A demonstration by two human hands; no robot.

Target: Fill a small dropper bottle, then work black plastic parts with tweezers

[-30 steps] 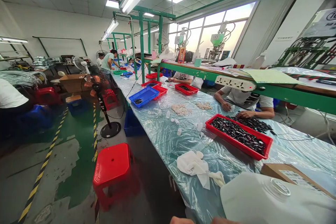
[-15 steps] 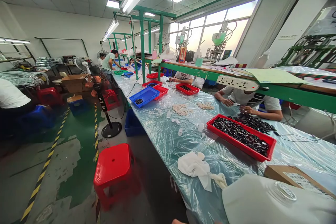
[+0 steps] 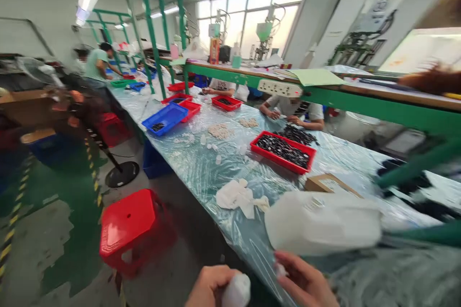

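My left hand [image 3: 208, 289] is at the bottom edge, fingers wrapped round a small white bottle [image 3: 236, 291]. My right hand [image 3: 306, 282] is beside it, fingers curled, pinching a tiny white piece [image 3: 280, 269] at its fingertips. Just above both hands a large white plastic jug [image 3: 321, 222] lies on its side on the plastic-covered table [image 3: 201, 168]. White gloves or cloth [image 3: 238, 195] lie to the jug's left. A red tray of small black parts [image 3: 283, 150] sits farther back.
A cardboard box [image 3: 327, 184] lies behind the jug. Blue [image 3: 164, 118] and red trays sit along the table. A seated person [image 3: 295, 111] works opposite; others stand farther back. A red stool [image 3: 129, 229] and a floor fan base [image 3: 121, 174] stand in the aisle left.
The view swung right and down with motion blur. Both my hands have come into view at the bottom, the left holding a small white bottle. The jug now appears farther up.
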